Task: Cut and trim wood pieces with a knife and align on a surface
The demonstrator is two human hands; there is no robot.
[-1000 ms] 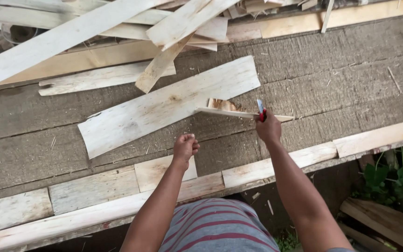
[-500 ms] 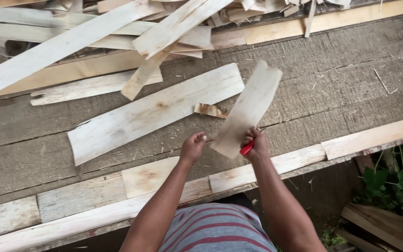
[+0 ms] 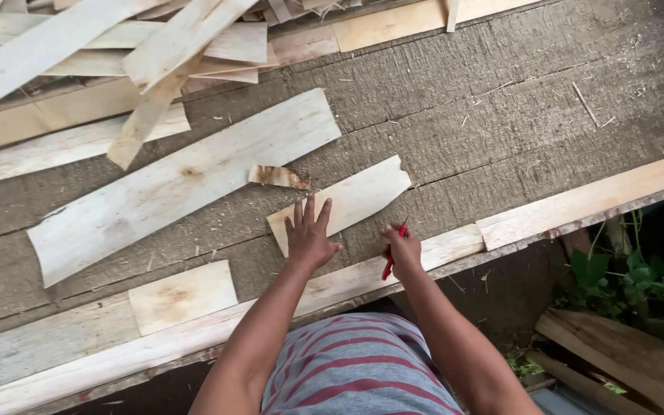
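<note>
Soft even daylight, faint shadows, sharp focus

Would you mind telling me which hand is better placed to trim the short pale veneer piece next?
Probably the right hand: it grips the red-handled cutter beside the short pale veneer piece. The left hand lies flat on that piece, fingers spread, pinning it to the grey board table.
</note>
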